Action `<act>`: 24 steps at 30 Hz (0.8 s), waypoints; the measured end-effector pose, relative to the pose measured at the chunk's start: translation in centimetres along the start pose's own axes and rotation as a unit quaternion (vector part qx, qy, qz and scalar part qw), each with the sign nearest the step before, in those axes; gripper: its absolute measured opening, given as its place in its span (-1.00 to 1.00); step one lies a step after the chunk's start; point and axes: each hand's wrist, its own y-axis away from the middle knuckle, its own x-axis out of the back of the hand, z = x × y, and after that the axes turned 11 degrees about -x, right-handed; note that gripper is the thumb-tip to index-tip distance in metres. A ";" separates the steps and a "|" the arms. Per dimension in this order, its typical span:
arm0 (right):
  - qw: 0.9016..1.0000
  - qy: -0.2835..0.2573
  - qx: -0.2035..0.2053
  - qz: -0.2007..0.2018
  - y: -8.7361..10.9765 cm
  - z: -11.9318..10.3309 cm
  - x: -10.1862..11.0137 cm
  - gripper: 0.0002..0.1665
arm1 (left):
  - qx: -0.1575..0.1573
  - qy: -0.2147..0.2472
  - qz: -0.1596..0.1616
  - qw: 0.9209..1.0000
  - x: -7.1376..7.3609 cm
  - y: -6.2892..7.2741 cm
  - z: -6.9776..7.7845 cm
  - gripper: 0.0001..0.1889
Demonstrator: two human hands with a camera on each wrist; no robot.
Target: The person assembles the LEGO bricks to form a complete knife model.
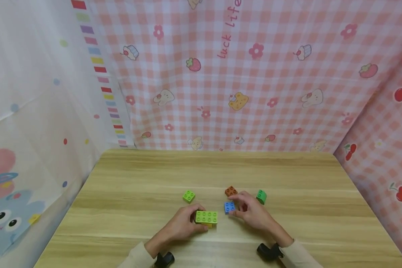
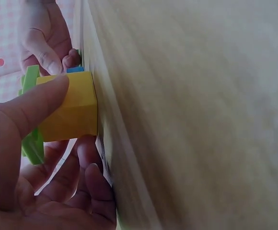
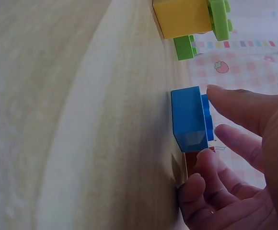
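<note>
My left hand (image 1: 183,224) grips a yellow block (image 2: 76,108) between thumb and fingers, low at the tabletop. A lime-green toy brick (image 1: 206,214) with two rows of studs sits on top of that block. To its right, my right hand (image 1: 253,213) is around a blue toy brick (image 1: 229,208) with its thumb and fingers spread. In the right wrist view the blue brick (image 3: 189,119) stands on the table, thumb and index fingertips close to its studs. Whether they touch it I cannot tell.
A small lime-green brick (image 1: 189,196) lies beyond my left hand. Past the blue brick is a brown brick (image 1: 231,191), and a green rounded brick (image 1: 261,197) lies beyond my right hand. The wooden table (image 1: 120,186) meets patterned cloth at the back and sides.
</note>
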 end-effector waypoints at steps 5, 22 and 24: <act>1.000 0.006 0.001 -0.003 -0.1 0.0 -0.1 -0.46 | 0.009 0.001 -0.004 1.000 0.1 -0.1 0.0 -0.64; 0.999 0.026 -0.026 -0.004 -0.2 -0.1 -0.7 -0.48 | 0.018 0.028 -0.015 0.999 0.2 -0.3 -0.2 -0.64; 0.999 0.025 -0.027 -0.001 -0.2 -0.1 -0.7 -0.49 | 0.018 0.026 -0.017 0.999 0.3 -0.4 -0.2 -0.63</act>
